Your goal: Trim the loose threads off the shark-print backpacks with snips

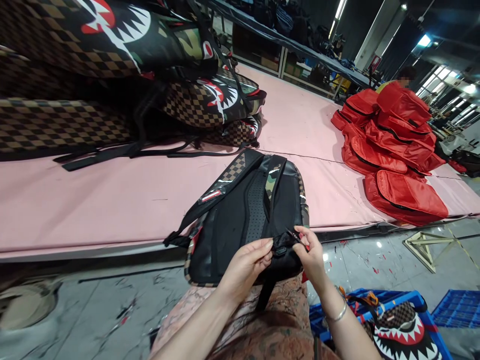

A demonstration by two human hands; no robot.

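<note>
A black-backed backpack [232,235] with checkered edging rests partly on the pink table edge and partly at my lap, its straps facing up. My left hand [249,262] pinches the black strap webbing [279,242] beside its buckle near the bag's lower end. Close by on the right, my right hand [309,252] is closed around a small dark pointed tool with a red part, apparently thread snips [292,234]. The snips' tip is at the webbing; most of their body is hidden by the fingers. A shoulder strap [221,190] loops toward the left.
Checkered backpacks with shark-mouth prints [202,100] are piled on the pink table [150,200] at left. Several red bags [393,135] lie stacked at right, with a person behind. A blue crate [416,300] holding a shark-print bag stands on the floor, lower right.
</note>
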